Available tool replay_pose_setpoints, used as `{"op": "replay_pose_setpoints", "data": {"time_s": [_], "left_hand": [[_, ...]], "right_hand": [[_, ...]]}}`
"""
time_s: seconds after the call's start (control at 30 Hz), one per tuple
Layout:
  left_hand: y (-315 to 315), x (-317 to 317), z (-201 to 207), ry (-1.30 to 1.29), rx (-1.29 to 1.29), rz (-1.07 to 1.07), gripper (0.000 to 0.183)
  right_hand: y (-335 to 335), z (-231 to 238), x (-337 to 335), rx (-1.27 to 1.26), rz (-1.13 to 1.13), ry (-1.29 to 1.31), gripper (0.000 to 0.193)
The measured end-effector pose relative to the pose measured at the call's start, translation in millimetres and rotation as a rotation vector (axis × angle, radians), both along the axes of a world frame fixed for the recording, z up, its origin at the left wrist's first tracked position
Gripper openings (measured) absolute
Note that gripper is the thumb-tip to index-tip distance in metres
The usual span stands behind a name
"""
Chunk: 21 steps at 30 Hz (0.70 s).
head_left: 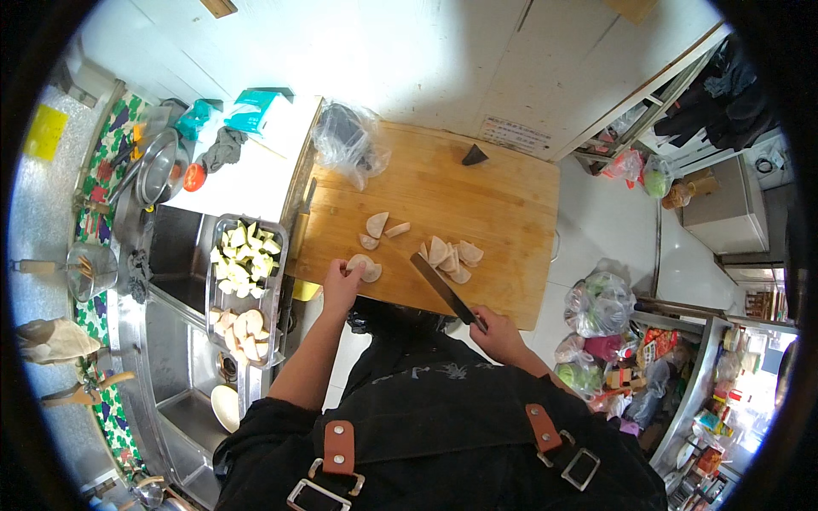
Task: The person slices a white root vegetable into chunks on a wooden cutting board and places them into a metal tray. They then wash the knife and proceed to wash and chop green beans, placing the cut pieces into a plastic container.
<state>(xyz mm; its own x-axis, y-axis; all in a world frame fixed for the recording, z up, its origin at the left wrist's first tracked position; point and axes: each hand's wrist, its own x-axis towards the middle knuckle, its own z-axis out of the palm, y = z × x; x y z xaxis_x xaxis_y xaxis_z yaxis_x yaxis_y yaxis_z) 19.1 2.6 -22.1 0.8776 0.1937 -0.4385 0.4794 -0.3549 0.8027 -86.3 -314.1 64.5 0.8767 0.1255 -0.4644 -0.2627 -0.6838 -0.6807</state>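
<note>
My right hand (496, 335) is closed round the handle of a kitchen knife (445, 288), its broad dark blade slanting up and left over the cutting board (443, 187). The blade's tip lies beside a loose pile of pale, half-round slices (461, 256). At the board's near left, my left hand (342, 285) has its fingertips closed at the edge of more pale slices (366, 269). Farther back, a few separate pale pieces (377, 224) lie flat. I cannot tell what kind of food they are.
Left of the board, a metal tray (284, 255) of pale green chunks and pinkish-tan pieces sits over the sink (183, 336). A second knife (303, 218) lies along the board's left edge. A clear plastic bag (348, 143) and small dark object (475, 155) are at the back.
</note>
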Motion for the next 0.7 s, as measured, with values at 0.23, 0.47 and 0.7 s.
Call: {"op": "replay_pose_setpoints", "data": {"time_s": [0.23,0.47,0.7], "left_hand": [[2.1,-7.7,28.2,-0.427,0.242,-0.302,0.02],[26.3,0.2,26.6,-0.729,0.549,-0.771,0.031],[6.5,8.9,36.6,-0.538,0.482,-0.791,0.043]], "right_hand": [[1.7,4.4,1.6,0.008,0.002,0.003,0.031],[3.7,5.2,0.1,0.007,0.015,0.003,0.031],[25.7,5.8,5.1,-0.072,0.083,-0.07,0.028]]}}
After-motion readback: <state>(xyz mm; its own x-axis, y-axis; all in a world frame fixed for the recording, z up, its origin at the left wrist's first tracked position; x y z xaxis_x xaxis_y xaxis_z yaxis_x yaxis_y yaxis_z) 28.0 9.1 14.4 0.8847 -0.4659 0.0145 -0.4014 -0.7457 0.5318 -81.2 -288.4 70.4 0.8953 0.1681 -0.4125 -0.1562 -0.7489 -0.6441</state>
